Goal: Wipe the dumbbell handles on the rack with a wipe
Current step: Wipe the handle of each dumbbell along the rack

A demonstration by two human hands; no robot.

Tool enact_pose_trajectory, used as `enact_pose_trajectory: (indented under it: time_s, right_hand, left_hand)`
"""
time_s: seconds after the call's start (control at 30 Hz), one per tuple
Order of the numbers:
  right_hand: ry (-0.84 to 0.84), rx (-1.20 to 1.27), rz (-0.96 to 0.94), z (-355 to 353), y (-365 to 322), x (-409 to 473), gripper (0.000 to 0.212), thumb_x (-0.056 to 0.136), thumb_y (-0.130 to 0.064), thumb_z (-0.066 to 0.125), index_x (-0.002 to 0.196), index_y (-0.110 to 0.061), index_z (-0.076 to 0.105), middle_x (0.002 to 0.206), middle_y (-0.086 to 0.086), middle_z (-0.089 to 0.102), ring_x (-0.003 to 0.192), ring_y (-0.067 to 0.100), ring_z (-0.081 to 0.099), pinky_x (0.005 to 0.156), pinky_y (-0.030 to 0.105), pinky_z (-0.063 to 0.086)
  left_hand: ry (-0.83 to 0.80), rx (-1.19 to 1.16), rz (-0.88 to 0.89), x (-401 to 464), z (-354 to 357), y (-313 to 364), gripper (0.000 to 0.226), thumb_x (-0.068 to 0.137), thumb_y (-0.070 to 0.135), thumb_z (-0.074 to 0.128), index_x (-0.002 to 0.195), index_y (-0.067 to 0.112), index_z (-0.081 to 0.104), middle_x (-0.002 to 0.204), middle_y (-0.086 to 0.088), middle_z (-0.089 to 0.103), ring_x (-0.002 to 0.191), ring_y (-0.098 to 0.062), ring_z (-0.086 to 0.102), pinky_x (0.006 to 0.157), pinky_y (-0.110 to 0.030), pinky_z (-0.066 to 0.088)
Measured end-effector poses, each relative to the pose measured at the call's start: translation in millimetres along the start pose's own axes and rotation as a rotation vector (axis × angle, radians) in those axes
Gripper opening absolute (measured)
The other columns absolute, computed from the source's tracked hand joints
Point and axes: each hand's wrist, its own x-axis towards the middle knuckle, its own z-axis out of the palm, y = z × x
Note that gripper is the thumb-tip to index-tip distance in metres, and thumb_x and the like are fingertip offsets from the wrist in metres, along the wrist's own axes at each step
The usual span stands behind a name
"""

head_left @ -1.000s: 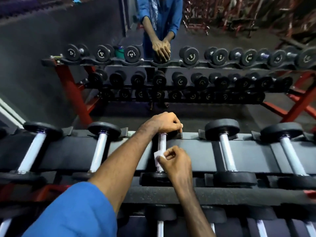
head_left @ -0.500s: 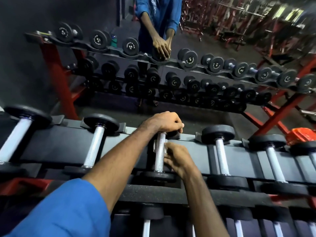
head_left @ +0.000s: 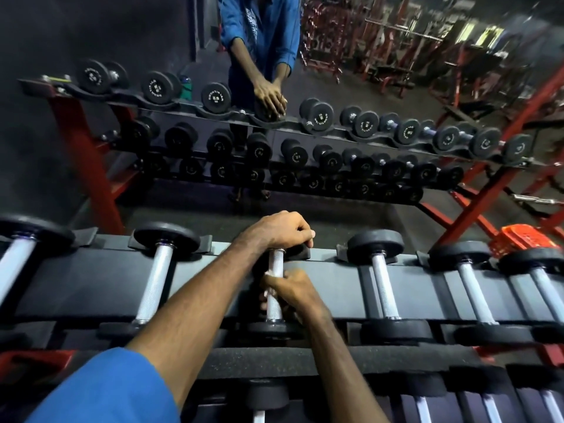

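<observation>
Two hands of ours work at the centre of the frame over the near rack [head_left: 91,288], a dark, matte, padded shelf running left to right. Our right hand [head_left: 290,290] curls its fingers around the knurled chrome dumbbell handle [head_left: 276,264], and a sliver of white wipe [head_left: 269,273] shows at the thumb. Our left hand [head_left: 282,228], just above, curls over the dumbbell's far end, which it hides. Beside it lie more dumbbells with round black rubbery heads, one neighbour [head_left: 155,279] to the left, another [head_left: 383,288] to the right. Our blue sleeve [head_left: 106,389] fills the lower left. Beyond a strip of dark floor, in the upper half, stands a red-framed rack [head_left: 88,160] of black dumbbells, a person in blue [head_left: 262,41] resting hands on it. Blurred red gym frames fill the upper right.
</observation>
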Motion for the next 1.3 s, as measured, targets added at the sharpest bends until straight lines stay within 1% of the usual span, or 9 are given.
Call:
enact_pose_trajectory:
  time_s: [0.07, 0.23, 0.43, 0.57, 0.67, 0.77, 0.83, 0.93, 1.3]
  right_hand:
    - [-0.031, 0.064, 0.021, -3.0, 2.6, -2.8, 0.014, 0.087, -0.010, 0.072, 0.090, 0.003, 0.070, 0.075, 0.022, 0.068, 0.062, 0.031, 0.068, 0.056, 0.037, 0.061]
    - [0.113, 0.126, -0.093, -4.9, -24.0, 20.5, 0.010, 0.081, -0.001, 0.074, 0.087, 0.007, 0.071, 0.078, 0.028, 0.072, 0.069, 0.040, 0.071, 0.075, 0.058, 0.063]
    - [-0.137, -0.155, 0.062, -16.7, 17.8, 0.7, 0.033, 0.067, -0.030, 0.085, 0.088, -0.008, 0.075, 0.096, 0.034, 0.073, 0.077, 0.036, 0.064, 0.070, 0.046, 0.044]
    - [-0.022, -0.021, -0.048, -18.3, -8.2, 12.6, 0.016, 0.080, -0.009, 0.078, 0.087, 0.005, 0.072, 0.075, 0.023, 0.072, 0.063, 0.031, 0.069, 0.061, 0.039, 0.058]
    - [0.023, -0.069, -0.095, -19.8, -15.9, 18.8, 0.026, 0.074, -0.017, 0.082, 0.086, 0.005, 0.074, 0.080, 0.024, 0.075, 0.071, 0.038, 0.073, 0.072, 0.049, 0.062]
    - [-0.070, -0.260, -0.056, -20.6, 9.8, 3.2, 0.024, 0.069, -0.029, 0.083, 0.072, -0.014, 0.066, 0.066, 0.009, 0.065, 0.052, 0.019, 0.058, 0.045, 0.029, 0.043]
    - [-0.116, -0.189, -0.018, -20.3, 22.3, -9.5, 0.025, 0.066, -0.028, 0.085, 0.068, -0.018, 0.063, 0.061, 0.006, 0.058, 0.048, 0.014, 0.047, 0.044, 0.025, 0.031]
    - [0.001, -0.048, -0.049, -18.9, 9.9, -1.1, 0.028, 0.070, -0.022, 0.090, 0.063, -0.019, 0.063, 0.063, 0.008, 0.062, 0.057, 0.021, 0.056, 0.050, 0.029, 0.038]
    - [0.035, -0.275, -0.145, -34.3, 31.5, -36.5, 0.028, 0.074, -0.027, 0.070, 0.090, -0.005, 0.076, 0.065, -0.004, 0.064, 0.058, 0.010, 0.051, 0.058, 0.028, 0.039]
  left_hand:
    - [0.004, -0.001, 0.005, -1.7, 0.1, 1.2, 0.030, 0.101, 0.048, 0.057, 0.090, 0.040, 0.082, 0.076, 0.018, 0.071, 0.079, 0.001, 0.061, 0.071, -0.029, 0.043]
    - [-0.001, 0.016, -0.006, -0.7, 2.8, 5.1, 0.028, 0.098, 0.052, 0.057, 0.085, 0.046, 0.081, 0.084, 0.018, 0.076, 0.089, -0.005, 0.068, 0.079, -0.032, 0.052]
    - [0.030, 0.024, 0.012, -1.4, 3.0, -0.6, 0.029, 0.098, 0.051, 0.056, 0.085, 0.045, 0.081, 0.072, 0.012, 0.073, 0.076, -0.008, 0.068, 0.070, -0.031, 0.047]
    - [0.029, 0.042, 0.002, -0.2, 3.9, 6.3, 0.028, 0.097, 0.051, 0.057, 0.082, 0.045, 0.080, 0.064, 0.019, 0.068, 0.074, -0.006, 0.066, 0.067, -0.030, 0.043]
    - [0.038, 0.049, -0.003, -1.7, 3.1, 5.7, 0.027, 0.097, 0.051, 0.057, 0.084, 0.045, 0.080, 0.069, 0.016, 0.071, 0.077, -0.007, 0.067, 0.068, -0.030, 0.045]
    - [0.047, 0.032, 0.000, -2.4, 1.7, -0.8, 0.028, 0.098, 0.049, 0.057, 0.085, 0.044, 0.081, 0.066, 0.018, 0.069, 0.072, -0.005, 0.065, 0.069, -0.030, 0.046]
    - [0.045, 0.025, 0.005, -4.7, 1.2, -0.6, 0.029, 0.099, 0.048, 0.057, 0.084, 0.042, 0.081, 0.062, 0.018, 0.067, 0.069, -0.005, 0.064, 0.068, -0.030, 0.046]
    - [0.024, 0.042, 0.005, -4.5, 3.2, 5.8, 0.029, 0.099, 0.050, 0.057, 0.084, 0.043, 0.080, 0.069, 0.013, 0.072, 0.072, -0.008, 0.068, 0.070, -0.031, 0.052]
    - [0.044, 0.030, -0.007, -9.8, 0.2, 6.9, 0.031, 0.101, 0.045, 0.058, 0.084, 0.038, 0.083, 0.057, 0.028, 0.061, 0.070, -0.001, 0.060, 0.067, -0.029, 0.041]
